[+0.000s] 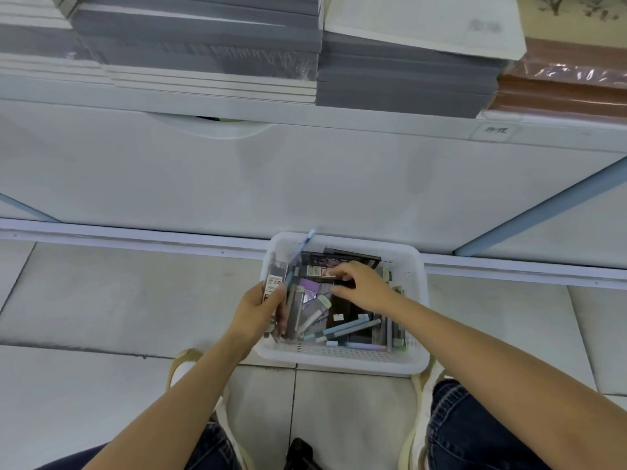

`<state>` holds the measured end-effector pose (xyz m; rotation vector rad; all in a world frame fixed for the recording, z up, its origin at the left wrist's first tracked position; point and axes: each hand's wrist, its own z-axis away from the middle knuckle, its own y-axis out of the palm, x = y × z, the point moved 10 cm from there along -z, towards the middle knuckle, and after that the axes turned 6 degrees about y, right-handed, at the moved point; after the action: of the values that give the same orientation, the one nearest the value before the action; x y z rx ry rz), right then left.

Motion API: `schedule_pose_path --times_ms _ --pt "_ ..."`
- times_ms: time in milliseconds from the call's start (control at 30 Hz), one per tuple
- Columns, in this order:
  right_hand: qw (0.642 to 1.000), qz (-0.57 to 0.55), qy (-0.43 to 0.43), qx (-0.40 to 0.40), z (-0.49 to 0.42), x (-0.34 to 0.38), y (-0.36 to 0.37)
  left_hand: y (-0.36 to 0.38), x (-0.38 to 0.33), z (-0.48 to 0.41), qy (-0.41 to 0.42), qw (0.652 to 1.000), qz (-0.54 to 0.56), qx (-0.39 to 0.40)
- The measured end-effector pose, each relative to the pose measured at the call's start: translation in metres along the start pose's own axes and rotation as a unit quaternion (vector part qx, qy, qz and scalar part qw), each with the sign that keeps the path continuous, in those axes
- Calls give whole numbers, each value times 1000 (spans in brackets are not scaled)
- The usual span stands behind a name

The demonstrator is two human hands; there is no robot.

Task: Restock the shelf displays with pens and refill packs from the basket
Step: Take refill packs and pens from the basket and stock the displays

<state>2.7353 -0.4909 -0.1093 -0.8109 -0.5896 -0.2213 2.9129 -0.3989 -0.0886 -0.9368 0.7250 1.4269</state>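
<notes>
A white plastic basket (415, 359) stands on the floor in front of the shelf unit, holding several pastel pens (349, 329), purple packs and a dark flat pack (342, 262). My left hand (256, 312) is over the basket's left rim and grips a bunch of refill packs (276, 279) with white barcode labels. My right hand (364, 286) reaches into the basket's middle, its fingers curled down onto a dark item; what they grip is hidden.
A white shelf base panel (305, 178) rises right behind the basket. On the shelf above lie stacks of grey notebooks (203, 39), more grey ones (407, 83) and brown ones (559, 86). My knees and shoes flank the basket on the tiled floor (118, 300).
</notes>
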Motion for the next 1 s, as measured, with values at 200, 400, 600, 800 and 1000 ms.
schedule_pose_path --times_ms 200,400,600,800,1000 --pt "995 104 1 -7 7 -28 40 -9 10 0 -6 1000 -10 -21" --pt "998 29 42 -26 -3 -32 37 -4 4 0 6 1000 -19 -6" --pt "998 -49 19 21 -4 -15 16 0 2 2 -4 1000 -8 16" --pt "973 -224 -51 -35 19 41 -59 3 -20 3 -5 1000 4 -7" --pt "935 -348 -62 -18 53 82 -97 -5 -77 13 9 990 126 -61"
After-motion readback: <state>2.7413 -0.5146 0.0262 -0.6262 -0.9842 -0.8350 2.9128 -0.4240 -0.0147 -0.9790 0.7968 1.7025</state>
